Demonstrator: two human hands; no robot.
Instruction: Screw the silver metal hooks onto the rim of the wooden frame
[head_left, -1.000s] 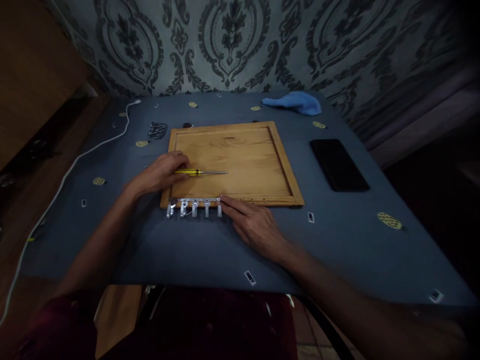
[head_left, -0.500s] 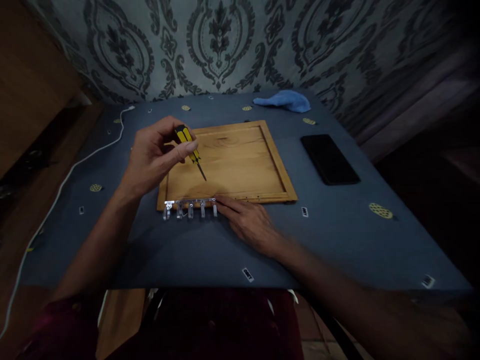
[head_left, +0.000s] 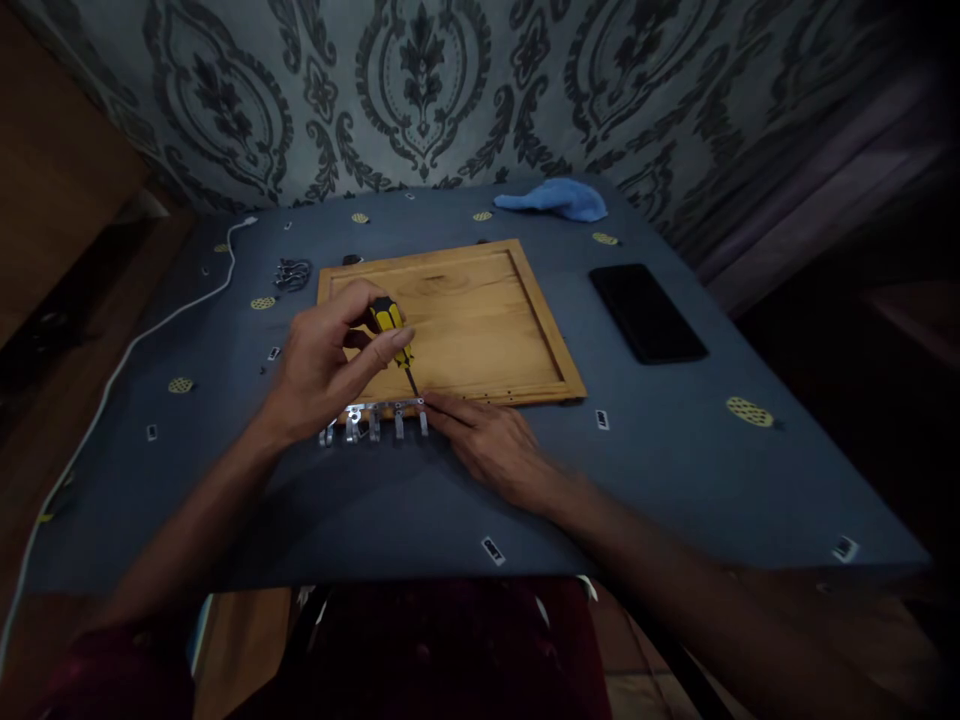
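Observation:
My left hand (head_left: 319,355) is closed around a yellow-and-black screwdriver (head_left: 390,322), its shaft slanting down. The tip meets or nearly meets the right end of a shiny metal hook rail (head_left: 375,408). Several hooks on this rail stick out over the near edge of a framed wooden board (head_left: 472,335) lying flat on the table. My right hand (head_left: 491,445) lies low at that edge with fingers stretched out, fingertips against the rail's right end. Whether a screw is under the tip is too small to tell. Small dark holes run along the edge right of my fingers.
A black phone (head_left: 646,312) lies right of the board, and a blue cloth (head_left: 559,200) sits at the back. Small dark metal hooks (head_left: 292,273) are heaped at the far left. A white cable (head_left: 135,345) runs down the table's left side.
My left hand has brought the screwdriver down and slightly right, from above the board to the rail's right end. My right hand stays at the rail. The view has shifted a little.

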